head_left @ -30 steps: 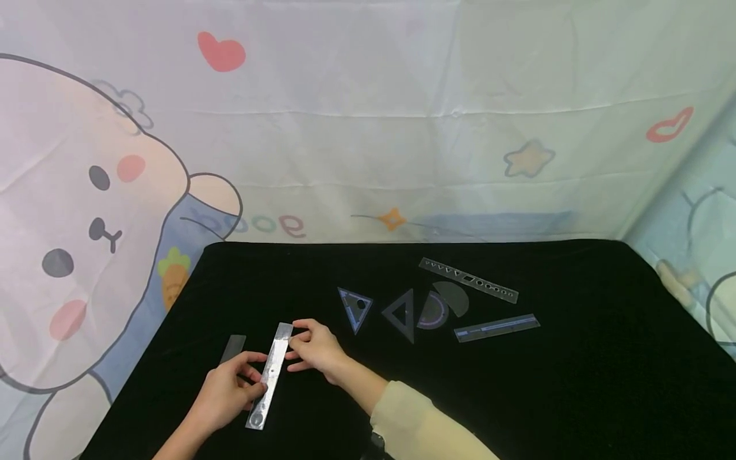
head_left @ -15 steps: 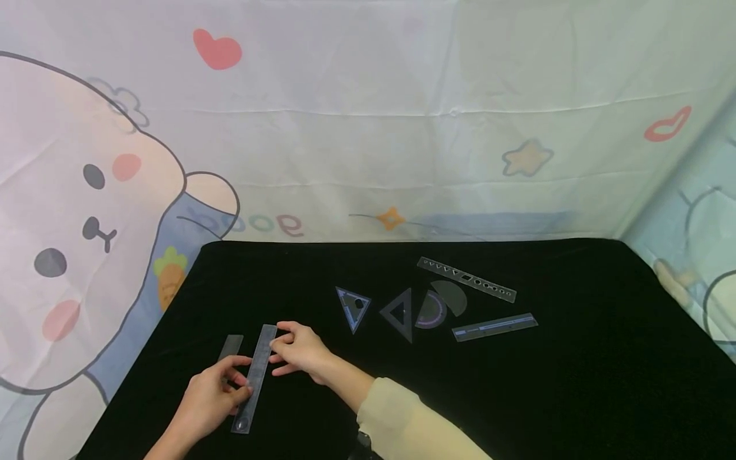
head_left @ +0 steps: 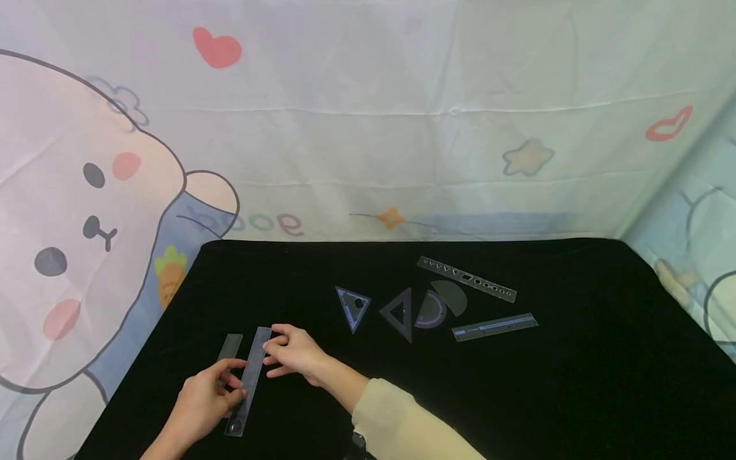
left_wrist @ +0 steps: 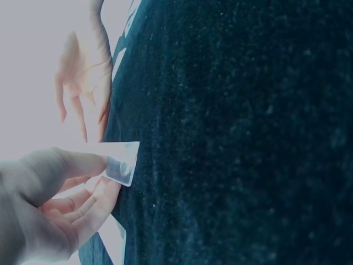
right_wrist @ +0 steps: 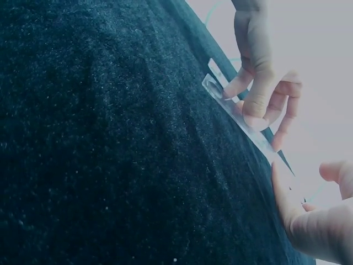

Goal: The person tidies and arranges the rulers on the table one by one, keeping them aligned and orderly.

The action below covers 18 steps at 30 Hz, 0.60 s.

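Observation:
A clear plastic ruler point(head_left: 252, 374) stretches between both hands at the left of the black tabletop. My left hand point(head_left: 201, 399) pinches its near part, thumb on top and fingers beneath, as the left wrist view shows on the ruler's end point(left_wrist: 124, 160). At the far end, my right hand point(head_left: 299, 354) touches the long edge with extended fingers; its thumb stands apart from the ruler in the right wrist view. Partly hidden behind the left hand lies a second clear ruler point(head_left: 232, 345), just left of the first.
Two set squares point(head_left: 353, 310) point(head_left: 402, 314) lie mid-table. Right of them are two protractors point(head_left: 431, 311) point(head_left: 451, 297), a ruler with cut-out shapes point(head_left: 467, 280) and a blue-marked ruler point(head_left: 494, 328). A printed cloth point(head_left: 368, 128) hangs behind the black-covered table point(head_left: 575, 396).
Both hands have moved left with the ruler, bringing it closer to the second ruler. Its bright glare has faded. The other pieces stay where they were.

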### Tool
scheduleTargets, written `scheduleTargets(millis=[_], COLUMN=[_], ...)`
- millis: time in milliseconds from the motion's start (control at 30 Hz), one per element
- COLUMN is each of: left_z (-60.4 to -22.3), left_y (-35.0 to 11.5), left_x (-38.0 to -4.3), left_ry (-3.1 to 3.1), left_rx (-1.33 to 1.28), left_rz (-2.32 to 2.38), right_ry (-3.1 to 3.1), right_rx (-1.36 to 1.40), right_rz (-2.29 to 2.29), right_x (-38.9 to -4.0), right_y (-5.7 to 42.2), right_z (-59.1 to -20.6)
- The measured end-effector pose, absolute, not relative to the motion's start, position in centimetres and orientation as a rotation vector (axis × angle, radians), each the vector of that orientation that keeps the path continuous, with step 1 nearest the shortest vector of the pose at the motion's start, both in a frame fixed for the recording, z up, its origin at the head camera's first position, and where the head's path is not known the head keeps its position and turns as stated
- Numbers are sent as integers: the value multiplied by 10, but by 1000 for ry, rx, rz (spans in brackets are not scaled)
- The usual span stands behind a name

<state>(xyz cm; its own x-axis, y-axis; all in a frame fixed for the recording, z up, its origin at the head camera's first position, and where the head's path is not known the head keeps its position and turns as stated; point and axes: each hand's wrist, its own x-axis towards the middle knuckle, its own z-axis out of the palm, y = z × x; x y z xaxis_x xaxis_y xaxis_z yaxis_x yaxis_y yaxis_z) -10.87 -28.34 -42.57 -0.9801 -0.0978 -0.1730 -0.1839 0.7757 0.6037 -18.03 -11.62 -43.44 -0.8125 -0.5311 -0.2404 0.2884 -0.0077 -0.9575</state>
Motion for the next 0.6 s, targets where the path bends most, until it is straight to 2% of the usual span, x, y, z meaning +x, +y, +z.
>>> scheduleTargets(millis=[600], left_z=[-422], left_y=[-289], left_x=[-106], left_ry=[2834], left_rx=[-218], left_rz=[907], right_ry=[1663], right_rx=[-308], right_rz=[-1847], right_x=[-175], right_y=[-119], right_z=[-437])
